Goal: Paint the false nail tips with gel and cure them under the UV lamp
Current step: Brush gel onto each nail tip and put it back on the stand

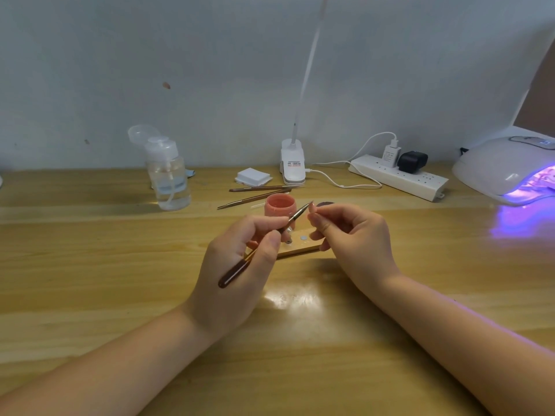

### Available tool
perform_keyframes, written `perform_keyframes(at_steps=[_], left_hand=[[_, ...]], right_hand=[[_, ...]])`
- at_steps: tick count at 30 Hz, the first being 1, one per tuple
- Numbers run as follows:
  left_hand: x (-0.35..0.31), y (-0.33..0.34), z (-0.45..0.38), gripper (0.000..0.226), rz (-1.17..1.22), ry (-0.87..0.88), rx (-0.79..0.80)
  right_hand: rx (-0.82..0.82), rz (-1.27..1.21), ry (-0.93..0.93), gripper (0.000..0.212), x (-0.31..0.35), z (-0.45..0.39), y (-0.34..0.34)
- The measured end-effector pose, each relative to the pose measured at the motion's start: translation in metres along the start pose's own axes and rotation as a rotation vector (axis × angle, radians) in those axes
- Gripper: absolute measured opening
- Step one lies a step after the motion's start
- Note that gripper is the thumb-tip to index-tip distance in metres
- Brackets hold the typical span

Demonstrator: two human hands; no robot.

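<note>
Wooden desk [90, 265], mid-frame: our left hand [237, 265] grips the brush [264, 246], right hand [354, 238] pinches a nail tip [313, 208] up for painting.

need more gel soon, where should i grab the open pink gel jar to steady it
Grip the round pink gel jar by its side wall, coming from the left or behind: its mouth is open and wet, and the left hand's brush crosses its front right.

A single head-worn view looks forward and down from the near side of the table [90, 265], close above it, facing the far wall [120, 55].
</note>
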State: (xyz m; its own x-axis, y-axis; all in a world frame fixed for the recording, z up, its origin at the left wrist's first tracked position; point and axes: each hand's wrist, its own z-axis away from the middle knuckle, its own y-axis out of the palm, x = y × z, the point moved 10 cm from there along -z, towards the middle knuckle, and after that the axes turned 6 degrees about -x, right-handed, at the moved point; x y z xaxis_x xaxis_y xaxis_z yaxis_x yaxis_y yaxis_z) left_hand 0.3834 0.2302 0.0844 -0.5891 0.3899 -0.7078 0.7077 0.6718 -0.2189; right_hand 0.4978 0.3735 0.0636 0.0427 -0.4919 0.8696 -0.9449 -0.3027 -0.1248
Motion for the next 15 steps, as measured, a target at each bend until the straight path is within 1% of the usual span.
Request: perform_keyframes(at_steps=[3,5,10,13,15], left_hand=[[-0.0015,0.0007,0.0013,0.03,0.057,-0.003,0.017],[-0.0031,-0.0015,0.0014,0.029,0.11,-0.005,0.004],[-0.0021,-0.0021,-0.0004,0.02,0.051,-0.009,-0.024],[-0.0037,-0.001,0.0007,0.026,0.067,0.002,-0.004],[-0.007,-0.0046,0.001,0.027,0.086,0.027,-0.023]], right_hand=[[0.0,-0.005,0.007,0.006,-0.0011,-0.0006,0.0005],[0.004,-0.014,0.016,0.007,-0.002,-0.001,0.0005],[0.037,-0.022,0.021,0.008,-0.0019,-0.0008,0.0035],[0.043,-0.05,0.049,0.006,-0.0041,-0.0014,0.0048],[0.046,-0.075,0.073,0.007,-0.0058,-0.0015,0.0047]])
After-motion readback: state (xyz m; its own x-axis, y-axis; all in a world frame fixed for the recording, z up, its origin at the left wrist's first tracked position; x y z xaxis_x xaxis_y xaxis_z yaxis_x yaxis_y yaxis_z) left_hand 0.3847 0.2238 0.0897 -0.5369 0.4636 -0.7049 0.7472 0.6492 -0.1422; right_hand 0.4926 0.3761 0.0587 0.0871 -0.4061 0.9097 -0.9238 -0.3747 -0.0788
